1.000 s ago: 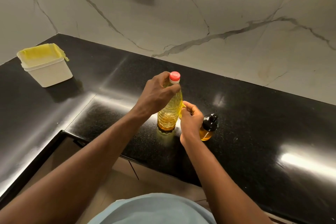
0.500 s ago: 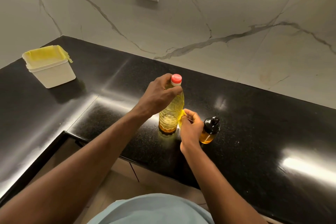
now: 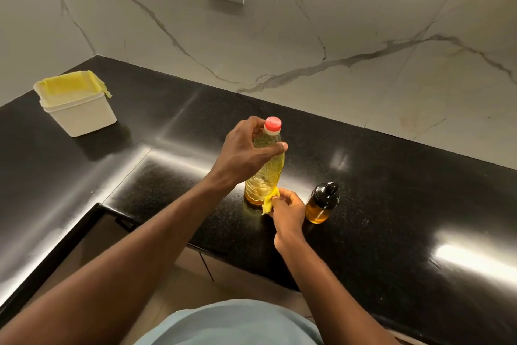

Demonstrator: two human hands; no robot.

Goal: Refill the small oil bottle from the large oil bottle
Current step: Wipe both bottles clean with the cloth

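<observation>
Left hand (image 3: pixel 246 153) grips big bottle (image 3: pixel 265 174) near its red cap (image 3: pixel 273 124); right hand (image 3: pixel 288 209) below pinches yellow cloth (image 3: pixel 269 202) against bottle base; small bottle (image 3: pixel 321 203) just right.

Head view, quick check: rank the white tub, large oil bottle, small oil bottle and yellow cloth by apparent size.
1. white tub
2. large oil bottle, taller but narrower
3. small oil bottle
4. yellow cloth, partly hidden by the right hand, so true size unsure
</observation>
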